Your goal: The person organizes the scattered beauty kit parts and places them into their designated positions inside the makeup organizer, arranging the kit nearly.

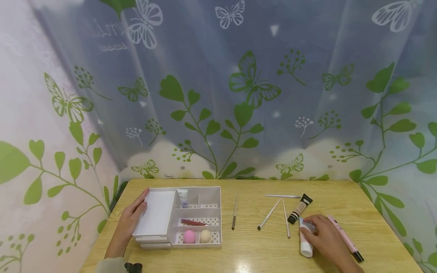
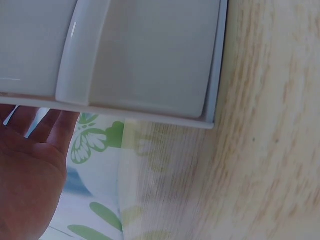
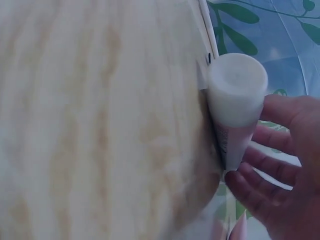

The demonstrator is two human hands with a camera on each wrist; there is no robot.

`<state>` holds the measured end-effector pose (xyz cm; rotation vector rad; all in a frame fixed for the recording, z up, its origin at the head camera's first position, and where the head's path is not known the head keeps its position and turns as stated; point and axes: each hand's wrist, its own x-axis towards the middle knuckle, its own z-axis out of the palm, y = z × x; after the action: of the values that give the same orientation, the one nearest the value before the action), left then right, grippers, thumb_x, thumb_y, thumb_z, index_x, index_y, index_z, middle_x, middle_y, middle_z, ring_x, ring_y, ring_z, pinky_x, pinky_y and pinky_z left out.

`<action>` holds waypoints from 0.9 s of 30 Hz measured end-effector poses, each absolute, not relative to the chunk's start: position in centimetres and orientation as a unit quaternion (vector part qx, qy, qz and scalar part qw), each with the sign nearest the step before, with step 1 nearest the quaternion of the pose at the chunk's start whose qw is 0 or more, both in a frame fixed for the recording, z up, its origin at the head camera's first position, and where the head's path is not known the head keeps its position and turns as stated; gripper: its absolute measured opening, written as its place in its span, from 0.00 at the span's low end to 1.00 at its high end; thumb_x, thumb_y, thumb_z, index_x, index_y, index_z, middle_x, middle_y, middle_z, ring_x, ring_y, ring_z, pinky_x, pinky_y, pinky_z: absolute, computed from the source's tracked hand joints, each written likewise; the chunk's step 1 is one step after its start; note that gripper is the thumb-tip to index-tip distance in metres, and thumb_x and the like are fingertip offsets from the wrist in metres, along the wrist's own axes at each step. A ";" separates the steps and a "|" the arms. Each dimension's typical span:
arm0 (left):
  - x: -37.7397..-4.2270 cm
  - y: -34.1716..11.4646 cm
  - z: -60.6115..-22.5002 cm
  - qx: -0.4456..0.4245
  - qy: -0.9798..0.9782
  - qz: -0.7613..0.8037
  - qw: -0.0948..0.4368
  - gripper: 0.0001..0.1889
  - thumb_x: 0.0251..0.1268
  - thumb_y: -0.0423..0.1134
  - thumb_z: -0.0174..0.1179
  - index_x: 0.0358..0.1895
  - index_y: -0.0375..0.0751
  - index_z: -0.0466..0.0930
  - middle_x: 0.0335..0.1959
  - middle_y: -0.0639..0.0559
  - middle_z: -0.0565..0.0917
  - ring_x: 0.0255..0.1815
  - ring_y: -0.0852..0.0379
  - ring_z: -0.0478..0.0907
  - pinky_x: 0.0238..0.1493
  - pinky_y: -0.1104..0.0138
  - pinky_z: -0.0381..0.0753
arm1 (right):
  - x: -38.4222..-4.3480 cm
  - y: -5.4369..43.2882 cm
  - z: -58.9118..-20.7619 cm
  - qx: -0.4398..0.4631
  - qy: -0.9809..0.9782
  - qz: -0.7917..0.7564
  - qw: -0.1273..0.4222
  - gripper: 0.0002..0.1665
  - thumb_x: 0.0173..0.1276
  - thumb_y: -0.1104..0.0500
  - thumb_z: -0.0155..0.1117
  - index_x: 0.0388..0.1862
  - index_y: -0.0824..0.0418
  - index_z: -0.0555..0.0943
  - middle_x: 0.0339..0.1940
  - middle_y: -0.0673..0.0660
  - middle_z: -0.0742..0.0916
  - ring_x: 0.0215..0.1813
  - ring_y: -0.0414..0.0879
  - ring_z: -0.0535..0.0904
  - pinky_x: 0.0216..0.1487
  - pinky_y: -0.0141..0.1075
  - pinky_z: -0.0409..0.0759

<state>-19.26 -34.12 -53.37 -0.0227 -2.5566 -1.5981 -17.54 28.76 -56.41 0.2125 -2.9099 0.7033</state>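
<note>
A white organizer box (image 1: 196, 244) with compartments stands at the left of the table. My left hand (image 1: 129, 218) rests along its outer left side; in the left wrist view the hand (image 2: 32, 175) has its fingers extended against the box wall (image 2: 150, 120). At the right, my right hand (image 1: 324, 235) holds a white tube (image 1: 306, 239) lying on the table. In the right wrist view, the thumb is by the white cap (image 3: 237, 82) and curved fingers (image 3: 270, 170) reach along the tube's body. Beside this hand lies a pink tube with a black cap (image 1: 346, 239).
The box holds a small white tube (image 1: 183, 198), a dark red pen-like stick (image 1: 194, 222), a pink ball-shaped sponge (image 1: 189, 237) and a beige one (image 1: 205, 236). Several slim brushes (image 1: 269, 214) and a black-and-beige tube (image 1: 299, 209) lie mid-table. A patterned curtain (image 1: 211, 113) hangs behind the table.
</note>
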 end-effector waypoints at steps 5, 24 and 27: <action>-19.3 -34.1 -53.4 -0.012 -0.845 -0.531 0.064 0.29 0.93 0.46 0.48 0.86 0.39 0.63 0.88 0.43 0.61 0.88 0.37 0.53 0.67 0.94 0.55 | -17.7 29.0 -56.4 0.069 -0.970 0.223 0.069 0.18 0.71 0.49 0.79 0.49 0.61 0.90 0.51 0.61 0.91 0.53 0.58 0.86 0.53 0.57 0.86; -19.3 -34.2 -53.5 -0.008 -0.842 -0.536 0.061 0.29 0.92 0.46 0.48 0.86 0.41 0.63 0.88 0.45 0.61 0.89 0.44 0.53 0.67 0.94 0.55 | -18.0 28.2 -55.9 0.030 -0.952 0.304 -0.025 0.41 0.72 0.51 0.78 0.76 0.69 0.75 0.65 0.72 0.83 0.46 0.47 0.81 0.39 0.33 0.79; -19.3 -34.2 -53.5 -0.009 -0.840 -0.539 0.064 0.28 0.92 0.46 0.48 0.86 0.41 0.63 0.88 0.45 0.62 0.86 0.69 0.56 0.67 0.94 0.56 | -18.3 28.1 -56.0 0.022 -0.946 0.322 -0.035 0.48 0.70 0.52 0.79 0.81 0.69 0.69 0.62 0.71 0.85 0.45 0.48 0.83 0.38 0.34 0.79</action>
<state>-19.33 -34.16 -53.55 -0.0283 -2.5356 -1.6268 -18.28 28.09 -55.96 0.0694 -3.0400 1.0348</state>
